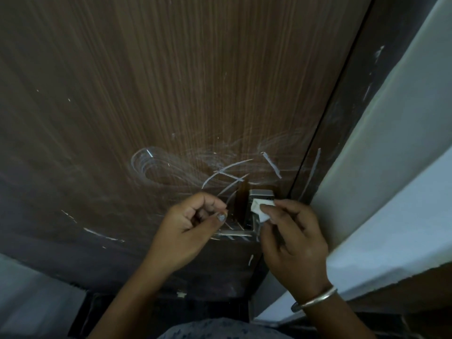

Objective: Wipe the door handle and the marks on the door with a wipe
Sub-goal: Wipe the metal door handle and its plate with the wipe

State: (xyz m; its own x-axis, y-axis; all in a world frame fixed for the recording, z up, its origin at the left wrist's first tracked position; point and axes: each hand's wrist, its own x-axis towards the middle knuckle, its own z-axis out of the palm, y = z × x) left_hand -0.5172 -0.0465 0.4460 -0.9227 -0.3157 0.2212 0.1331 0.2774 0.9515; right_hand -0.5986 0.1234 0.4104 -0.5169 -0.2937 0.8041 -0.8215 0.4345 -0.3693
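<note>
Pinching the folded wipe (pixel 260 211) against the metal door handle (pixel 259 206), the right hand (pixel 291 238) should press firmly along every face, left hand (pixel 188 228) loosely curled, empty, just left of the handle, chalky marks (pixel 220 172) above it untouched.

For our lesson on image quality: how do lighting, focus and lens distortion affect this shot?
Head view: dim, no glare; the door darkens leftward; its edge bows from the wide-angle lens; wipe and chalk marks read brightest; the left hand looks slightly soft.
</note>
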